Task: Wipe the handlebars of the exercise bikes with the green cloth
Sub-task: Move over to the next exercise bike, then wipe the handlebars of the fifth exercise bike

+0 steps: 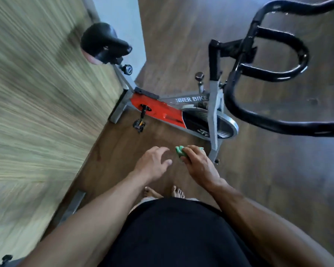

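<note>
Handlebars (266, 60) are sitting up at the right, black and glossy, well apart from both hands, so no wiping is happening on them at this moment. The right hand (199, 166) is clenching the bunched green cloth (179, 151) low in front of the body, over the floor (258, 189) near the bike (181, 110) base, while the left hand (154, 164) is hanging just beside it with fingers loose and spread, gripping nothing. Whether these bars are already wiped is hard to judge (the sheen may be only light), and reaching up with the cloth is probably what is left.
</note>
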